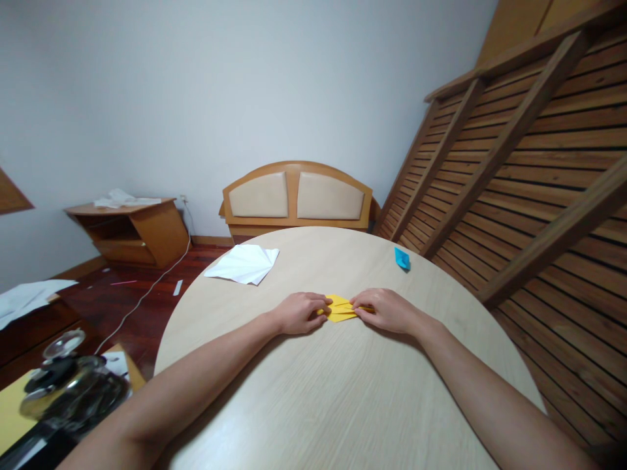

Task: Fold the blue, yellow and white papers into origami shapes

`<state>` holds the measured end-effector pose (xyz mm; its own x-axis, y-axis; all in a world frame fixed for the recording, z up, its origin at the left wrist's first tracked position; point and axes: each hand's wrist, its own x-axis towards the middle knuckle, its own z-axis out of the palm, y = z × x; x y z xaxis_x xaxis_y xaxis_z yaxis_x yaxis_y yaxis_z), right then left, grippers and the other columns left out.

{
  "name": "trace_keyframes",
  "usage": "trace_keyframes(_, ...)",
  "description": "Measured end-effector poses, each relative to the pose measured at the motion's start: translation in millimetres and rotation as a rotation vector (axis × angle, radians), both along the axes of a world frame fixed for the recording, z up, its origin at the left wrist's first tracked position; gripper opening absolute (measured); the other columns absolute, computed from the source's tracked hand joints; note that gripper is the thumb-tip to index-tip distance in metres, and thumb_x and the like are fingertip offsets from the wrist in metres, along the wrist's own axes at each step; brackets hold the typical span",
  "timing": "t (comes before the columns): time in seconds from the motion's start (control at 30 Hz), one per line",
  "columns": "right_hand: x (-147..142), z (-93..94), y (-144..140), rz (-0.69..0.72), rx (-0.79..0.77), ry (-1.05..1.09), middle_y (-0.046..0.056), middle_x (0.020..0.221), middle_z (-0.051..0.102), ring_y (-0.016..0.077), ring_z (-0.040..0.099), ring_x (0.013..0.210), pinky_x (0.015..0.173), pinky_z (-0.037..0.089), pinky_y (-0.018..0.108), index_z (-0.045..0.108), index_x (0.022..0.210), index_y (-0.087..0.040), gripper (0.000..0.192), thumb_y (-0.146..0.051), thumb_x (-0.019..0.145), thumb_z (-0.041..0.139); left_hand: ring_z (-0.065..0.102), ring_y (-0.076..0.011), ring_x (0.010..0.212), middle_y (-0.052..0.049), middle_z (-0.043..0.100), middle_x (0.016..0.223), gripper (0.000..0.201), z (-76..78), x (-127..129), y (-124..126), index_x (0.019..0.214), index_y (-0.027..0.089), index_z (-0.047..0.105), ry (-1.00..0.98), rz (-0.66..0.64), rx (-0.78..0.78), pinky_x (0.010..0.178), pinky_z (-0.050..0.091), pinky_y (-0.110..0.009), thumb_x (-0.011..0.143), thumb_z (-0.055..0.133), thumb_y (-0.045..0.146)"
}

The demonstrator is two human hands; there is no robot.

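Note:
A folded piece of yellow paper lies on the round wooden table between my two hands. Its left end is under the fingers of my left hand, which are bent and closed on it. At the right end, my right hand pinches the paper between thumb and fingers. Creases and overlapping layers show in the middle of the yellow paper; both of its ends are partly covered by my fingers.
A creased white sheet lies at the table's far left, a small blue folded paper at the far right. Glass teaware stands lower left. A wooden slatted frame leans along the right side; a headboard stands behind the table.

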<state>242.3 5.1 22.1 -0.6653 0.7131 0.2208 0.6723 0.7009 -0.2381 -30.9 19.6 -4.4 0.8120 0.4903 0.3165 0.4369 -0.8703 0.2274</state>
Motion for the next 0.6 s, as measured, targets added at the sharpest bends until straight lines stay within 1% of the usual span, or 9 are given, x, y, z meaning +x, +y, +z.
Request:
trace_keyframes(0.3, -3.2, 4.1, -3.0, -0.069, -0.038, 0.002, 0.009, 0.093, 0.076, 0.0212, 0.068, 0.082, 0.076, 0.046, 0.029, 0.076, 0.103, -0.021, 0.028, -0.030, 0.095, 0.050, 0.066, -0.0204, 0.110, -0.006, 0.069, 0.123, 0.022, -3.1, -1.2, 3.3, 0.114, 0.023, 0.064, 0.030, 0.065, 0.003, 0.096, 0.050, -0.029, 0.096, 0.054, 0.032)
trace_keyframes(0.5, -3.8, 1.2, -2.6, -0.051, -0.008, -0.014, 0.006, 0.092, 0.075, 0.0204, 0.067, 0.083, 0.076, 0.045, 0.029, 0.074, 0.095, -0.021, 0.022, -0.028, 0.091, 0.054, 0.066, -0.0200, 0.109, -0.005, 0.069, 0.123, 0.022, -3.2, -1.3, 3.3, 0.113, 0.024, 0.065, 0.021, 0.060, -0.003, 0.096, 0.050, -0.029, 0.096, 0.054, 0.033)
trace_keyframes(0.6, -4.7, 0.8, -3.2, -0.059, -0.003, -0.030, 0.005, 0.093, 0.075, 0.0210, 0.067, 0.083, 0.076, 0.045, 0.029, 0.073, 0.096, -0.022, 0.019, -0.034, 0.087, 0.061, 0.066, -0.0195, 0.110, -0.005, 0.069, 0.124, 0.022, -4.5, -1.5, 3.8, 0.112, 0.023, 0.066, 0.009, 0.064, 0.004, 0.096, 0.051, -0.028, 0.097, 0.054, 0.032)
